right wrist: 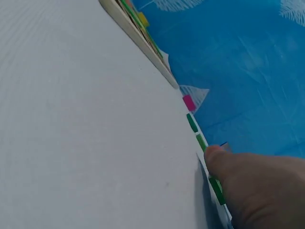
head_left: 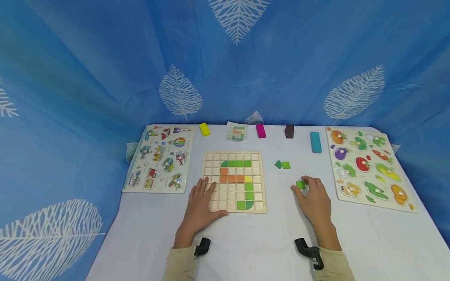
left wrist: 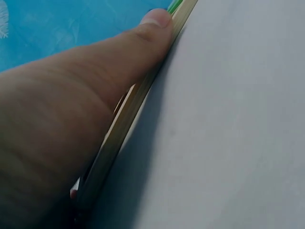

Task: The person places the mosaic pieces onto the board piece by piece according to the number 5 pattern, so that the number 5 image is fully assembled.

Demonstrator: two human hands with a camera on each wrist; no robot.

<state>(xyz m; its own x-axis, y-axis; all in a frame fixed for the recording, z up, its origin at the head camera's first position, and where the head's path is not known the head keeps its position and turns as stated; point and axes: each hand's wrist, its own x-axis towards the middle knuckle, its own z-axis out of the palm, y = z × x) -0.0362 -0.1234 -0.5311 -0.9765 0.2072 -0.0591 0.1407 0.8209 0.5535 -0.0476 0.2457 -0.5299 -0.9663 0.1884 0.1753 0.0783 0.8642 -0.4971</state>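
Observation:
My left hand (head_left: 201, 207) lies spread on the lower left of a wooden grid board (head_left: 216, 155), its thumb (left wrist: 138, 45) along the near edge. Green, orange and yellow tiles sit in some of the board's cells, with rounded dark green pieces at two corners of the pattern. To the right of the board, my right hand (head_left: 314, 201) curls thumb and index finger round a green square tile (head_left: 300, 185). The right thumb (right wrist: 221, 160) partly hides this tile in the right wrist view. Farther back lie a loose green square tile (head_left: 286, 165) and a dark green rounded piece (head_left: 278, 164).
A pattern card (head_left: 237, 131) lies behind the board, among yellow (head_left: 204, 129), magenta (head_left: 261, 131), dark brown (head_left: 289, 131) and teal blocks (head_left: 315, 142). A vehicle puzzle (head_left: 140, 186) is at the left, a vegetable puzzle (head_left: 342, 195) at the right. A blue curtain (head_left: 267, 70) hangs behind the table.

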